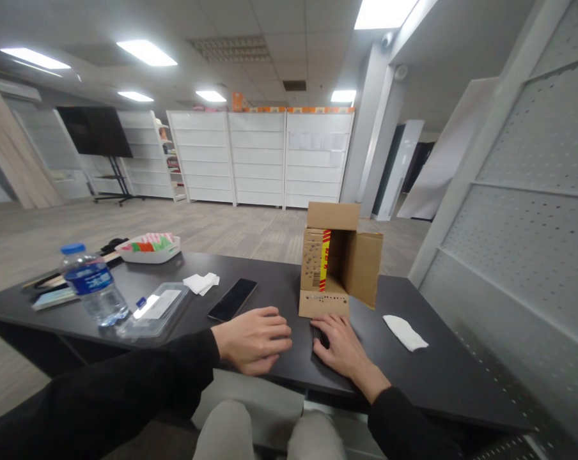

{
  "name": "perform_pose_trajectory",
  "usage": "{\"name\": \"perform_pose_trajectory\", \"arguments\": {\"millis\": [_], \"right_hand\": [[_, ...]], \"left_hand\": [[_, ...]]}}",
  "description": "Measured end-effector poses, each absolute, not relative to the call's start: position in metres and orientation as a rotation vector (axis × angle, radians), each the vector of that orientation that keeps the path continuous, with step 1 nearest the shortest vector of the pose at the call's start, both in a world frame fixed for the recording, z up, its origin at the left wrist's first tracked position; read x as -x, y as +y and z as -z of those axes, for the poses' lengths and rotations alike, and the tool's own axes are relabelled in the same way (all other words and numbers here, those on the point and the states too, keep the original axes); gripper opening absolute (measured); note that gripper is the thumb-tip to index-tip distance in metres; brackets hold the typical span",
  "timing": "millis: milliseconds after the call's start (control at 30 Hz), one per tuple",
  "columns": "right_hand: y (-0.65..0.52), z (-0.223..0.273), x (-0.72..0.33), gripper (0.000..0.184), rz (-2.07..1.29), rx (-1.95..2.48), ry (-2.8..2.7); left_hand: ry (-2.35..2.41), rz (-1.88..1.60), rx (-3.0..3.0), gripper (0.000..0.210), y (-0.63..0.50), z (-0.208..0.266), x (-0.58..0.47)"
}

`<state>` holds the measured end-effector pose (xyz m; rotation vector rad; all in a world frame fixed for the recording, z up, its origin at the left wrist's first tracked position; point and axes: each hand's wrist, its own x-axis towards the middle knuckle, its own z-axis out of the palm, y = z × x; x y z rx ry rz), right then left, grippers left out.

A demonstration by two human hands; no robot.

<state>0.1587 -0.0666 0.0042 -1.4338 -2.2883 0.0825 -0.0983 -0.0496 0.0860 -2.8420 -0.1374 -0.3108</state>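
Note:
My left hand (255,340) is held palm down over the near part of the dark table (282,275), its fingers loosely stretched and nothing seen in them. Just beyond it lies a black smartphone (233,299). My right hand (341,348) rests on the table in front of an open cardboard box (312,259), fingers bent over a small black object with pale lines (319,334). Most of that object is hidden under the hand, so its kind is unclear. The box stands with its opening towards me and its flaps spread, one near my right fingertips.
To the left are a water bottle (93,284), a clear plastic case (157,311), folded tissue (201,283) and a white basket (149,251) with colourful packets. Another white tissue (405,333) lies right of my right hand. A perforated panel (523,268) borders the table's right side.

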Motion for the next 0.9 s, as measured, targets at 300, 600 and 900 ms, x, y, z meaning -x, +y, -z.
{"name": "perform_pose_trajectory", "arguments": {"millis": [300, 600, 900], "right_hand": [[-0.065, 0.001, -0.159, 0.032, -0.059, 1.418, -2.269], [-0.065, -0.001, -0.157, 0.026, -0.059, 1.389, -2.243], [-0.065, 0.0, -0.157, 0.026, -0.055, 1.345, -2.221]], "left_hand": [[-0.01, 0.323, 2.849, 0.027, -0.041, -0.084, 0.11], [0.051, 0.324, 2.942, 0.032, -0.04, -0.074, 0.124], [-0.104, 0.28, 3.101, 0.032, -0.081, -0.069, 0.16]]}}
